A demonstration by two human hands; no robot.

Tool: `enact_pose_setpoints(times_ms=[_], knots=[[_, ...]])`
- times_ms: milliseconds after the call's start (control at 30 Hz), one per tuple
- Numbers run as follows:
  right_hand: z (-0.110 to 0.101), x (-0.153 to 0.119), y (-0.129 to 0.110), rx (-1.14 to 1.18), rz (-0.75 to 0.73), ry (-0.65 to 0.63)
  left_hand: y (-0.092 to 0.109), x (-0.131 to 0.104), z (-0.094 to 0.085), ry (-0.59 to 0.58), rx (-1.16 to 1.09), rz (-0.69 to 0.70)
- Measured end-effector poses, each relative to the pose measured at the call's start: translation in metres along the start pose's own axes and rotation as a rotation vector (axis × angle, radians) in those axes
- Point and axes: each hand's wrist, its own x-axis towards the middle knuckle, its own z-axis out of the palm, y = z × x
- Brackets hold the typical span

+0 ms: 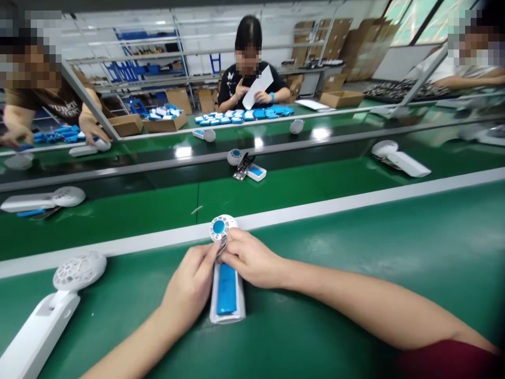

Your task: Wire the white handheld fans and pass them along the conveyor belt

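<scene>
A green work surface [355, 237] fills the near part of the view, a pale strip [335, 202] along its far edge. Beyond that edge runs a green belt [165, 210], and across it sits a co-worker [252, 79]. Toward the surface's left edge, a second white unit [37, 331] lies aslant, its round end toward the far edge.

The open white unit [241, 310] lies near the middle of the far edge, its long axis running from that edge toward the near one. Its round head [218, 227] reaches the pale strip, just beyond the fingers; its body extends nearward below them. The left hand [185, 287] comes in from the left, the right hand [256, 263] from the right; neither is clearly nearer. Both sets of fingers are closed, pinching at the neck between head and body. The blue pack [226, 289] lies lengthwise in the body, nearward of the fingertips. Between them shows a small greyish part [222, 244], too hidden to identify.
</scene>
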Motion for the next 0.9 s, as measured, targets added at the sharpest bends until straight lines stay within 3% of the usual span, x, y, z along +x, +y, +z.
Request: enact_pose_setpoints(times_ms=[67,133,233,300,400,533,700,800,900], knots=[[-0.015,0.021,0.015,-0.07,0.093,0.006,-0.04,0.009,-0.012,-0.044,0.114,0.079],[-0.035,0.045,0.039,-0.23,0.295,0.134,-0.086,0.016,-0.032,-0.069,0.305,0.026],[-0.066,0.079,0.082,-0.434,0.575,0.31,-0.139,0.014,-0.058,-0.03,0.602,-0.305],[-0.076,0.097,0.108,-0.45,0.664,0.312,-0.152,0.008,-0.059,0.013,0.599,-0.456],[-0.074,0.113,0.126,-0.453,0.696,0.266,-0.134,0.001,-0.036,0.032,0.321,-0.496],[-0.059,0.101,0.106,-0.491,0.597,0.229,-0.072,0.006,-0.001,-0.032,-0.026,-0.571],[-0.038,0.022,0.036,-0.563,0.335,0.18,-0.007,0.03,0.006,-0.013,-0.119,-0.403],[-0.027,-0.028,-0.003,-0.585,0.237,0.111,0.013,0.035,0.01,-0.006,-0.072,-0.296],[-0.024,-0.056,-0.021,-0.506,0.276,0.018,0.021,0.032,0.013,-0.027,-0.091,-0.206]])
